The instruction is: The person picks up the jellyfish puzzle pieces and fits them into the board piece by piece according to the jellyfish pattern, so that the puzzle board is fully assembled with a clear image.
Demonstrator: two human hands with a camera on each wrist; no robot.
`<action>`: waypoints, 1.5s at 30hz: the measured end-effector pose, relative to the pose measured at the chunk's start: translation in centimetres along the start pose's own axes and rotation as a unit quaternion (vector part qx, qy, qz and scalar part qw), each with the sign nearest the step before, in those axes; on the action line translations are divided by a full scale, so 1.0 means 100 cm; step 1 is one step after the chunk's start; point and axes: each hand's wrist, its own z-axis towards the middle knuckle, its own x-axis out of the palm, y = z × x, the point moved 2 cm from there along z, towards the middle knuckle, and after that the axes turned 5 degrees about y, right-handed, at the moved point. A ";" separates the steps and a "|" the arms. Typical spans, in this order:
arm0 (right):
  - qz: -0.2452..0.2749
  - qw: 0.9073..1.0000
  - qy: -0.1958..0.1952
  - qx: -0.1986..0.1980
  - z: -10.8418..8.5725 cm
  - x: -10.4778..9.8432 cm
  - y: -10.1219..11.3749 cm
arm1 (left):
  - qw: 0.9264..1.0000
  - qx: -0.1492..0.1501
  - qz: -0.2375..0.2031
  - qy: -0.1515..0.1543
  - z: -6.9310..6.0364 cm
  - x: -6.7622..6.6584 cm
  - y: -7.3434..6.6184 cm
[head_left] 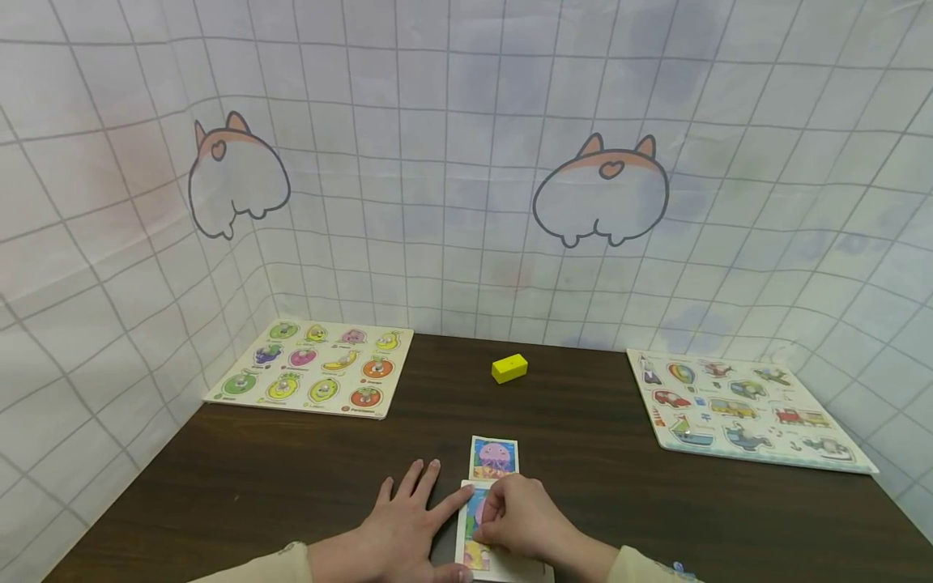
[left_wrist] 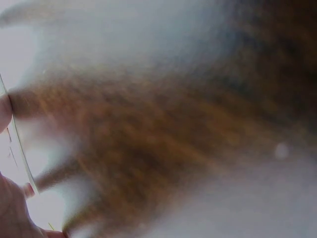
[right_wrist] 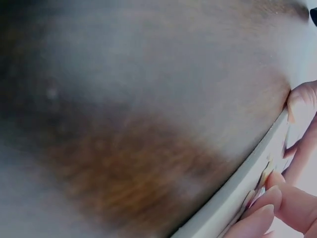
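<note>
A light-coloured board [head_left: 463, 544] with a jellyfish picture puzzle in it lies at the table's front edge, partly hidden by both hands. My left hand [head_left: 403, 522] is spread flat beside it; its index fingertip and thumb touch the board's left side. Over the picture, my right hand [head_left: 526, 518] pinches a thin puzzle piece [right_wrist: 266, 173] at the board's surface, mostly covered by the fingers. Just beyond the board lies a card [head_left: 495, 458] with a pink jellyfish on it. In the left wrist view only parts of fingers show at the left edge.
On the dark wooden table [head_left: 291, 461] a yellow block [head_left: 509, 368] stands farther back. A fruit peg board [head_left: 309, 368] is at the back left and a vehicle peg board [head_left: 736, 409] at the right. Grid-patterned cloth walls [head_left: 430, 202] enclose the table.
</note>
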 end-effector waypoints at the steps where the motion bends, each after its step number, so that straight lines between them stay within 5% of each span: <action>1: -0.001 1.000 0.001 0.002 0.001 0.000 0.000 | 1.000 0.000 -0.003 0.000 0.000 0.000 0.000; 17: 0.001 0.999 0.015 0.040 0.005 -0.002 0.003 | 1.000 -0.010 0.006 0.007 -0.004 -0.007 -0.007; 45: -0.042 0.999 0.005 0.013 0.006 0.003 0.007 | 1.000 -0.001 0.003 0.003 -0.003 -0.005 -0.004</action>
